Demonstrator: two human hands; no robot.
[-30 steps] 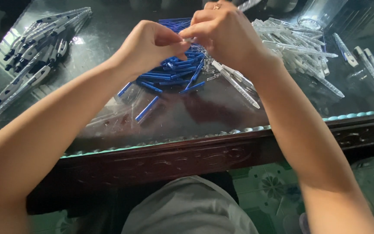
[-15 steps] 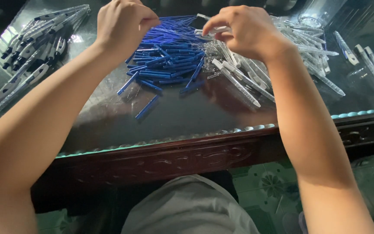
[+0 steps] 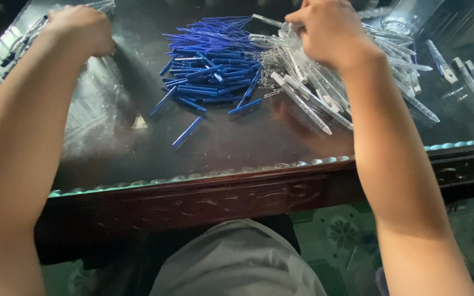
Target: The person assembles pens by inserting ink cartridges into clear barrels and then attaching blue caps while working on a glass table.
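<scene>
Far left: finished pens (image 3: 20, 41) lie in a row along the table's left edge, partly cut off by the frame. Your left hand (image 3: 80, 30) sits just beside them, curled into a loose fist, knuckles up. Its fingers point away from the camera, so you cannot tell whether anything is pinched inside.

The table (image 3: 220, 145) is dark wood under a glass top, with a carved front rail; glare streaks cover the glass below your left forearm.

Centre: blue refills (image 3: 212, 68) lie in a loose heap on the glass. A few strays rest apart from it, toward the table's near edge.

Just right of the heap: a small cluster of metal springs (image 3: 270, 60), touching the refills on one side and the clear barrels (image 3: 314, 96) on the other.

Your right hand (image 3: 330, 30) is over the barrel pile's far end, fingers drawn in narrow around a barrel (image 3: 267, 21) whose tip sticks out to the left of the fist.

Far right: more clear parts (image 3: 467, 74) lie well apart from the main pile, near a clear plastic container (image 3: 399, 24) at the top edge.
</scene>
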